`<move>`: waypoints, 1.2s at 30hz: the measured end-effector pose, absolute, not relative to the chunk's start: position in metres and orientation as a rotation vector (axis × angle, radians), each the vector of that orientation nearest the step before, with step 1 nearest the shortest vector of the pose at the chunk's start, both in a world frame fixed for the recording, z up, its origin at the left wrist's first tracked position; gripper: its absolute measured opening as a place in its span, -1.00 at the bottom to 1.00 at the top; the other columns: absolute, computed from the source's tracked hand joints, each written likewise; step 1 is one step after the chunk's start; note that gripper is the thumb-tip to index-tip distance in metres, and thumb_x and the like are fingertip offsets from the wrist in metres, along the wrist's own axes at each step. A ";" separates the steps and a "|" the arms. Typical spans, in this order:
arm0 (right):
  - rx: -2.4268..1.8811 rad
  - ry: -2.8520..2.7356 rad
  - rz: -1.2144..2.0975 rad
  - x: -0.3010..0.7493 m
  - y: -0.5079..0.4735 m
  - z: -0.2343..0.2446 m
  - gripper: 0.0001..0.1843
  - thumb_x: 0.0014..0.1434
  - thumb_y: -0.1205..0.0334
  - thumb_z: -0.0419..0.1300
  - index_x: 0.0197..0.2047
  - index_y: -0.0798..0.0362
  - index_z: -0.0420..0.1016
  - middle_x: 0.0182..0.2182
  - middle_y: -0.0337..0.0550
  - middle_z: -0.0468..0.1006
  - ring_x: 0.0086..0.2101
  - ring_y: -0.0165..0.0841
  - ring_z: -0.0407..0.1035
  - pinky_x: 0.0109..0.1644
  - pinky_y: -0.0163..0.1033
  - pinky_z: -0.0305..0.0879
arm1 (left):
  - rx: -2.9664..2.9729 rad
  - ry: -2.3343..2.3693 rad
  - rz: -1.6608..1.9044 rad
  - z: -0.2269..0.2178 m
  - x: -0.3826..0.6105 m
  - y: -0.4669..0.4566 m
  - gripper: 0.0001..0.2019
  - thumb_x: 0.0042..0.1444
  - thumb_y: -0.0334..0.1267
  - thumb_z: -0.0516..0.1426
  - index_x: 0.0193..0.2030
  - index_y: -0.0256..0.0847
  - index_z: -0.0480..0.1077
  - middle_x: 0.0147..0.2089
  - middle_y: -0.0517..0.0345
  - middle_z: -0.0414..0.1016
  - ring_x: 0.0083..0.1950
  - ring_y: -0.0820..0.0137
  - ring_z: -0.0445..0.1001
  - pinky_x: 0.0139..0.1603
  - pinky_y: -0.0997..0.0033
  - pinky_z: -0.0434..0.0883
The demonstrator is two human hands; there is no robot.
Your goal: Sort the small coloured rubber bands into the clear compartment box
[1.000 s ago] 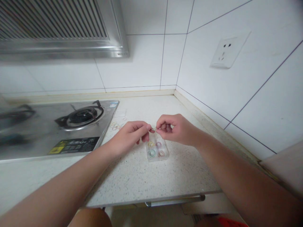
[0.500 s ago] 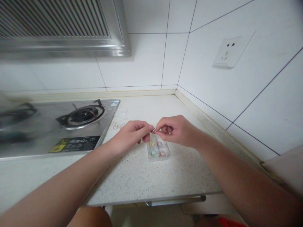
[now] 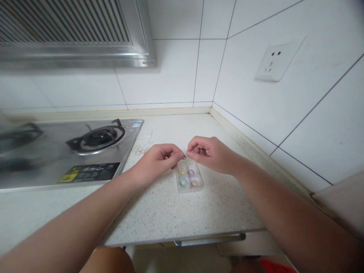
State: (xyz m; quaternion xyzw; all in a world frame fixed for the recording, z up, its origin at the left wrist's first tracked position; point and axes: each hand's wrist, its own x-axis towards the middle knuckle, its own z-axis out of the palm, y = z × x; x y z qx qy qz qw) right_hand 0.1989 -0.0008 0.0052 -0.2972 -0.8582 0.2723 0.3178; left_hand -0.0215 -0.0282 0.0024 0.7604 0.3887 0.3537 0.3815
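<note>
My left hand (image 3: 159, 159) and my right hand (image 3: 209, 153) meet fingertip to fingertip just above a small clear compartment box (image 3: 190, 179) on the speckled countertop (image 3: 170, 212). Both hands are closed in a pinch on one tiny item (image 3: 184, 154), which looks like a small ring or band; it is too small to name surely. The box holds coiled coloured bands in yellow, pink, green and red compartments. A loose pile of small bands (image 3: 140, 150) lies on the counter left of my left hand, beside the stove.
A steel gas stove (image 3: 71, 151) with a black burner (image 3: 98, 136) fills the left. A range hood (image 3: 74, 34) hangs above it. White tiled walls meet in a corner behind, with a wall socket (image 3: 274, 60) at the right. A drawer handle (image 3: 210, 239) runs under the counter edge.
Both hands stay pinched together over the box; the fingertips have closed slightly tighter and dropped a little. The box and loose bands have not moved.
</note>
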 end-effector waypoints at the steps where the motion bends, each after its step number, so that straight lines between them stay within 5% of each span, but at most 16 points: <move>1: -0.779 -2.262 0.721 0.199 -0.001 0.005 -0.79 0.28 0.09 0.21 -0.25 0.08 0.43 -0.57 -0.37 0.31 -0.56 -0.52 0.15 -0.49 -0.36 0.05 | 1.946 0.989 0.904 0.003 -0.021 -0.028 -0.74 0.25 -0.13 0.11 -0.36 -0.26 0.45 -0.50 0.25 0.37 -0.45 0.49 0.30 -0.40 0.48 0.24; 8: -0.774 -2.233 0.730 0.200 0.000 0.006 -0.78 0.25 0.10 0.25 -0.29 0.10 0.47 -0.55 -0.32 0.36 -0.53 -0.51 0.18 -0.48 -0.36 0.09 | 1.953 1.033 0.884 0.004 -0.023 -0.029 -0.66 0.30 -0.10 0.07 -0.44 -0.25 0.42 -0.51 0.24 0.38 -0.46 0.50 0.30 -0.40 0.48 0.24; 16: -0.778 -2.167 0.760 0.200 -0.002 0.009 -0.82 0.20 0.16 0.26 -0.32 0.11 0.50 -0.56 -0.31 0.35 -0.55 -0.51 0.16 -0.50 -0.36 0.10 | 1.956 1.095 0.819 0.003 -0.024 -0.027 -0.68 0.31 -0.08 0.06 -0.26 -0.25 0.53 -0.51 0.27 0.36 -0.48 0.49 0.26 -0.43 0.48 0.19; 36: -0.751 -2.173 0.718 0.203 -0.001 0.009 -0.88 0.12 0.35 0.23 -0.29 0.12 0.61 -0.60 -0.33 0.34 -0.58 -0.54 0.11 -0.53 -0.38 0.05 | 2.043 1.139 0.745 -0.001 -0.026 -0.026 -0.67 0.30 -0.09 0.04 -0.25 -0.25 0.54 -0.50 0.27 0.36 -0.45 0.48 0.27 -0.40 0.45 0.19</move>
